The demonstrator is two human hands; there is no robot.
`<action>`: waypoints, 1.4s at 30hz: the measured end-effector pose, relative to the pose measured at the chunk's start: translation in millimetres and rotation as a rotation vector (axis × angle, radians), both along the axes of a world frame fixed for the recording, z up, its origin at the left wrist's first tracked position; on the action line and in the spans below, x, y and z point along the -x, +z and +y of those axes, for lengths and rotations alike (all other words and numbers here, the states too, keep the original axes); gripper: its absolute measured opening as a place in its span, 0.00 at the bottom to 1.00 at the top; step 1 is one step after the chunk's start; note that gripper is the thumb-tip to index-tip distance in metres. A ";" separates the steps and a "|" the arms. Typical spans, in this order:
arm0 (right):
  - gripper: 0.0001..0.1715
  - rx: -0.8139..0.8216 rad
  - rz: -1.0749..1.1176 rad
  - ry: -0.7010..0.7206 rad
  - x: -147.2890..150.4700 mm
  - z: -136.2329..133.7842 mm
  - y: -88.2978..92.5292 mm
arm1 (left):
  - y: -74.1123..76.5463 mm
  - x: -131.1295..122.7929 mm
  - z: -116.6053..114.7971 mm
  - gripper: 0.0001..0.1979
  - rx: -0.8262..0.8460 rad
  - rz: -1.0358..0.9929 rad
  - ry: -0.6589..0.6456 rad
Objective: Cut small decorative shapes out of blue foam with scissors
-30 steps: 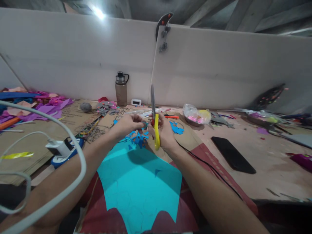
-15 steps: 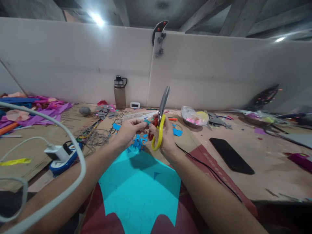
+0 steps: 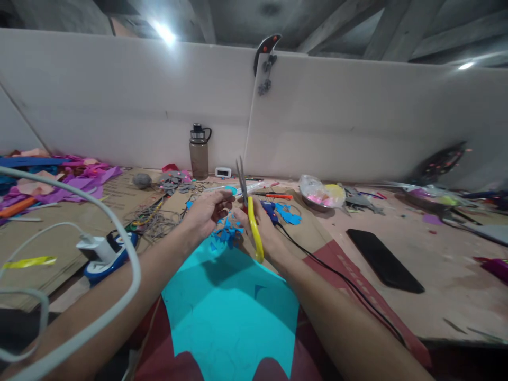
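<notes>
My right hand (image 3: 260, 225) is closed on a pair of scissors (image 3: 254, 225) with a yellow handle, its blades pointing up and slightly parted. Between the thumb and fingertips of my left hand (image 3: 210, 211) is a small light-blue cut piece (image 3: 230, 190), just left of the blades and apart from them. Under both wrists spreads a large turquoise sheet (image 3: 234, 307) with a curved cut lower edge and faint drawn lines. Blue scraps (image 3: 227, 233) lie at its top edge, and more blue cut pieces (image 3: 289, 214) are right of my right hand.
A black phone (image 3: 384, 260) lies at right. Behind stand a bottle (image 3: 199, 153) and a small white device (image 3: 223, 172). A bowl with plastic bags (image 3: 321, 193) is at back right. At left are a power strip (image 3: 105, 264), a white cable (image 3: 119, 233) and colourful scraps (image 3: 79, 180).
The scissors have turned from leaning right to leaning slightly left, and their blades are a little more apart. My left hand has raised the small blue piece slightly and moved it left.
</notes>
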State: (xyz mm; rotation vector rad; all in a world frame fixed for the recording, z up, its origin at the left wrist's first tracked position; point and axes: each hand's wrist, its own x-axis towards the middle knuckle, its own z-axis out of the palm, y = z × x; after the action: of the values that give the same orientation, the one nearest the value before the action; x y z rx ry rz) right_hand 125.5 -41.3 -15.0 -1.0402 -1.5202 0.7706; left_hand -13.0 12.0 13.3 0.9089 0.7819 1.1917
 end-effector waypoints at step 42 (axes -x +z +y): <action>0.22 -0.097 -0.017 0.099 7.4 -0.4 -11.6 | 1.8 -19.6 -21.3 0.03 0.100 -0.307 0.166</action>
State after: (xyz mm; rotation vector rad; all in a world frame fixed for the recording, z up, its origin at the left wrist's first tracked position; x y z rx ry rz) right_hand 118.2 -41.7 -26.7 -0.9067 -1.6172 0.7508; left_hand 6.6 -9.4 15.1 0.5686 0.6695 1.3860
